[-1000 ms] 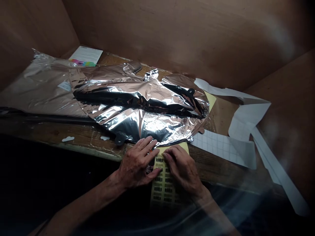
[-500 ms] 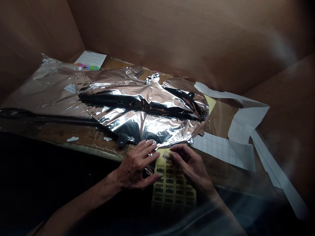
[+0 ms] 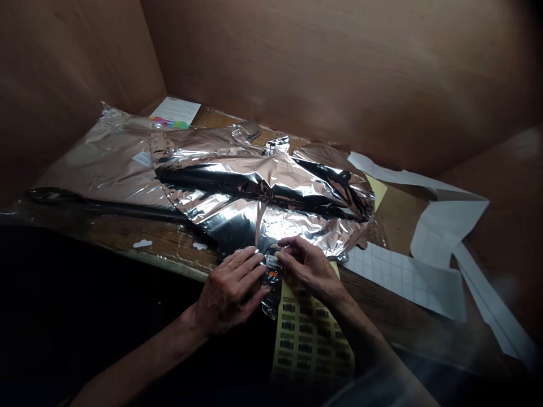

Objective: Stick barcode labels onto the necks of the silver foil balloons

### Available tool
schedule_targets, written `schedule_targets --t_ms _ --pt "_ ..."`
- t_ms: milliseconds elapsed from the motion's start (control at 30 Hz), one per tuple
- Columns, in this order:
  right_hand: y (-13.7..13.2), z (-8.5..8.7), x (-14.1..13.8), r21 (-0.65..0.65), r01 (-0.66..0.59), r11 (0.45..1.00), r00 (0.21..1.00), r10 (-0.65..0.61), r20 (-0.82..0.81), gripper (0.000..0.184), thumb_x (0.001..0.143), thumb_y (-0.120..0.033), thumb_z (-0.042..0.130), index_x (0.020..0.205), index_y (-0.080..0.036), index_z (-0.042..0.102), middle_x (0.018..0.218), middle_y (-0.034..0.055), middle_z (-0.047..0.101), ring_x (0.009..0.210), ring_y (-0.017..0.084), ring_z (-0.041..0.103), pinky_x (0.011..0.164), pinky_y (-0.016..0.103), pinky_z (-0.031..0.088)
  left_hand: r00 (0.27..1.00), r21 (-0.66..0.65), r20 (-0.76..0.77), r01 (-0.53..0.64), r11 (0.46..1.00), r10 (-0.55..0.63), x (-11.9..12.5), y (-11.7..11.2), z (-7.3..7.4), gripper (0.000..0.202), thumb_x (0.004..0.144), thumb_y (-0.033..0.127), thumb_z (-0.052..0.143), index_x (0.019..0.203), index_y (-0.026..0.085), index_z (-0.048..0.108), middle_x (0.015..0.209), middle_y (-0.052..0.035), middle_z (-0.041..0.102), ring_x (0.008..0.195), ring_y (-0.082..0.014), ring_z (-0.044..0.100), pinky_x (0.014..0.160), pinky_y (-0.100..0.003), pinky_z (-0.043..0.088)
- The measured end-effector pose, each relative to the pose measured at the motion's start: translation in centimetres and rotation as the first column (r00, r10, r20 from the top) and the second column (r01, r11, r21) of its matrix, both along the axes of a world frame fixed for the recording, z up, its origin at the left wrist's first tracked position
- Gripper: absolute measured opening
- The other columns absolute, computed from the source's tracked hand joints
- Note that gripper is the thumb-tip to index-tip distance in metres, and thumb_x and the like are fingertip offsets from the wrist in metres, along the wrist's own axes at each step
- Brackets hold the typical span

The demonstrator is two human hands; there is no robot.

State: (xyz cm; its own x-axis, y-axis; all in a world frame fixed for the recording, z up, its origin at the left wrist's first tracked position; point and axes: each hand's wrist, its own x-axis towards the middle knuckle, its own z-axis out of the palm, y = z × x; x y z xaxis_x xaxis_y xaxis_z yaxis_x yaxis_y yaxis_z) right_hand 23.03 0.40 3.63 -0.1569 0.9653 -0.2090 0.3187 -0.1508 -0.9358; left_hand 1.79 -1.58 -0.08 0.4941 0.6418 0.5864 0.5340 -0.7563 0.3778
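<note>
A crumpled rose-gold and silver foil balloon point(image 3: 263, 192) lies flat on the wooden bench. My left hand point(image 3: 229, 291) grips its narrow clear-and-foil neck point(image 3: 271, 285) at the bench's front edge. My right hand point(image 3: 307, 265) pinches a small barcode label point(image 3: 271, 260) between finger and thumb, touching the neck. Below my right wrist lies a yellow sheet of barcode labels point(image 3: 311, 339), its lower part fading into shadow. Parts of the neck are hidden behind my fingers.
A foil-filled plastic sleeve point(image 3: 97, 169) lies to the left, with a black rod point(image 3: 102, 206) along the bench. A printed card point(image 3: 175, 112) sits behind. Gridded white backing paper point(image 3: 403, 277) and white strips point(image 3: 445, 226) lie right. Plywood walls surround the bench.
My right hand has lifted a barcode label off the yellow sheet and brought it to the balloon's neck. The neck now stands between my hands, and the view has shifted.
</note>
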Motion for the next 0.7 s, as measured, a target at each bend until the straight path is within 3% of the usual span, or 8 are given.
schedule_targets --t_ms 133,300,333,400,467,500,600,700 --pt "0.3 -0.4 -0.2 -0.010 0.020 1.000 0.997 -0.019 0.070 0.034 0.083 -0.042 0.067 0.104 -0.017 0.061 0.081 0.0022 0.064 0.071 0.012 0.059 0.063 0.024 0.048 1.000 -0.034 -0.007 0.005 0.999 -0.005 -0.1 0.0 0.2 0.034 0.086 0.026 0.062 0.117 0.012 0.062 0.125 -0.0095 0.066 0.124 -0.0273 0.056 0.102 -0.045 0.052" --pt "1.1 1.0 -0.7 -0.022 -0.047 0.999 0.970 0.051 0.239 0.028 0.083 -0.039 0.064 0.099 -0.016 0.062 0.074 0.0016 0.064 0.065 0.013 0.059 0.057 0.024 0.047 0.997 -0.074 -0.075 -0.015 0.997 0.009 0.3 0.0 0.8 0.046 0.084 0.024 0.057 0.127 0.009 0.056 0.126 -0.0116 0.063 0.123 -0.0281 0.053 0.106 -0.046 0.048" --pt "1.0 1.4 -0.8 0.011 -0.049 0.999 0.935 0.042 0.351 0.026 0.084 -0.037 0.063 0.098 -0.016 0.062 0.072 0.0014 0.064 0.063 0.014 0.059 0.056 0.024 0.046 0.996 -0.081 -0.086 -0.018 0.997 0.011 0.4 0.0 0.9 0.047 0.083 0.024 0.057 0.127 0.009 0.057 0.126 -0.0117 0.063 0.123 -0.0283 0.053 0.107 -0.047 0.047" --pt "0.6 1.8 -0.7 0.181 -0.068 0.981 0.792 -0.057 0.608 0.021 0.087 -0.033 0.059 0.099 -0.016 0.063 0.072 0.0026 0.064 0.062 0.016 0.060 0.055 0.025 0.044 0.995 -0.101 -0.101 -0.016 0.995 0.006 0.2 -0.1 1.1 0.050 0.080 0.026 0.057 0.128 0.010 0.057 0.126 -0.0128 0.062 0.124 -0.0295 0.051 0.108 -0.049 0.044" --pt "-0.3 1.7 -0.3 0.378 -0.173 0.910 0.647 -0.185 0.740 0.020 0.093 -0.028 0.052 0.103 -0.015 0.062 0.079 0.0059 0.066 0.067 0.017 0.062 0.056 0.026 0.044 0.990 -0.137 -0.134 0.019 0.990 -0.037 -0.2 -0.2 1.3 0.061 0.075 0.027 0.060 0.133 0.009 0.053 0.132 -0.0149 0.057 0.128 -0.0318 0.047 0.109 -0.050 0.042" --pt "-0.8 1.5 0.0 0.444 -0.248 0.861 0.623 -0.209 0.753 0.020 0.095 -0.025 0.048 0.106 -0.015 0.062 0.086 0.0076 0.067 0.071 0.017 0.062 0.058 0.026 0.045 0.984 -0.153 -0.161 0.050 0.987 -0.075 -0.5 -0.2 1.3 0.067 0.071 0.027 0.061 0.135 0.009 0.050 0.135 -0.0159 0.054 0.130 -0.0334 0.045 0.110 -0.052 0.041" --pt "-2.1 1.0 0.8 0.495 -0.484 0.722 0.640 -0.094 0.763 0.025 0.094 -0.015 0.046 0.115 -0.016 0.060 0.106 0.0100 0.065 0.088 0.018 0.062 0.072 0.029 0.051 0.959 -0.141 -0.228 0.139 0.980 -0.169 -0.9 -0.2 1.7 0.067 0.071 0.025 0.063 0.136 0.014 0.050 0.141 -0.0168 0.048 0.134 -0.0359 0.041 0.109 -0.054 0.039" --pt "-2.1 1.1 1.2 0.502 -0.612 0.610 0.620 -0.023 0.784 0.029 0.092 -0.011 0.048 0.119 -0.015 0.058 0.110 0.0104 0.064 0.095 0.020 0.060 0.081 0.034 0.052 0.981 -0.071 -0.152 0.109 0.992 -0.119 -0.6 0.2 2.0 0.038 0.082 0.018 0.057 0.120 0.019 0.062 0.130 -0.0122 0.059 0.126 -0.0314 0.050 0.102 -0.051 0.044"
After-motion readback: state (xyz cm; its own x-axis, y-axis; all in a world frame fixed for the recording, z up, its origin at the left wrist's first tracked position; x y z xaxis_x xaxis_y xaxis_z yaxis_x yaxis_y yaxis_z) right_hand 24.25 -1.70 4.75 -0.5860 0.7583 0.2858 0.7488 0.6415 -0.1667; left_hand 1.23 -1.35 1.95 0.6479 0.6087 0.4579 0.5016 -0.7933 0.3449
